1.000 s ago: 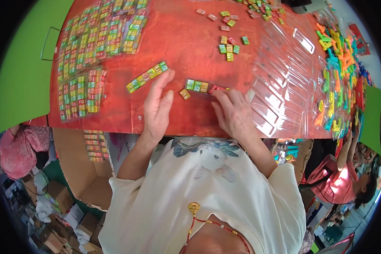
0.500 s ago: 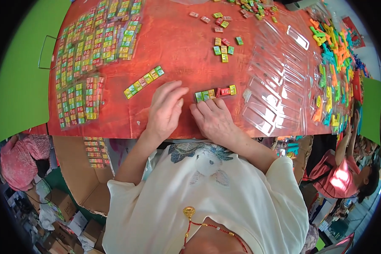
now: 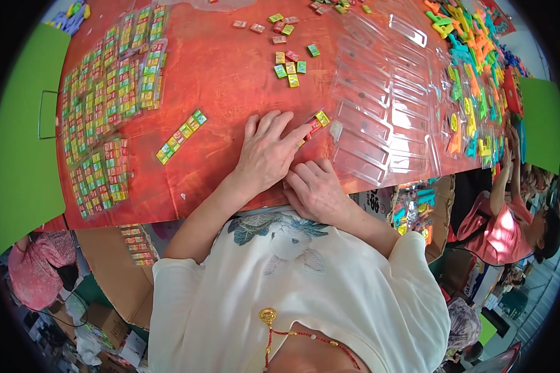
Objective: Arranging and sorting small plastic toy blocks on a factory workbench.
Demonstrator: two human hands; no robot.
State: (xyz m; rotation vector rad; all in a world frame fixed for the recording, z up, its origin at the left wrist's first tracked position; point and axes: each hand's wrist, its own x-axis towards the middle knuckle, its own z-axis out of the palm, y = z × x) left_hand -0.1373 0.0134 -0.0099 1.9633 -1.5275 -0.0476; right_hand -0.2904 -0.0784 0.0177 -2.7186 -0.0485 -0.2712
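Note:
My left hand point(image 3: 267, 149) is palm down over the table, fingers apart, its rightmost digit resting on a short row of small red, yellow and green boxes point(image 3: 320, 120). That hand covers the row's nearer part. Close by at the table's front edge, my right hand point(image 3: 317, 193) has curled fingers; whatever is in them is hidden. To the left lies a finished-looking straight row of little yellow and green boxes point(image 3: 181, 137), apart from both hands. Farther away, loose small boxes point(image 3: 290, 68) are scattered singly and in a cluster.
Filled clear packs point(image 3: 106, 87) cover the red table's point(image 3: 224, 68) left side. Empty clear plastic trays point(image 3: 367, 133) overlap at right, beside a heap of colourful plastic toy pieces point(image 3: 473, 37). Below the edge stand open cardboard boxes point(image 3: 115, 267). Another person point(image 3: 501, 227) is at the right.
My left hand has moved right onto the row of boxes, which now slants and is partly covered. My right hand has drawn back toward the table edge. The whole view has shifted.

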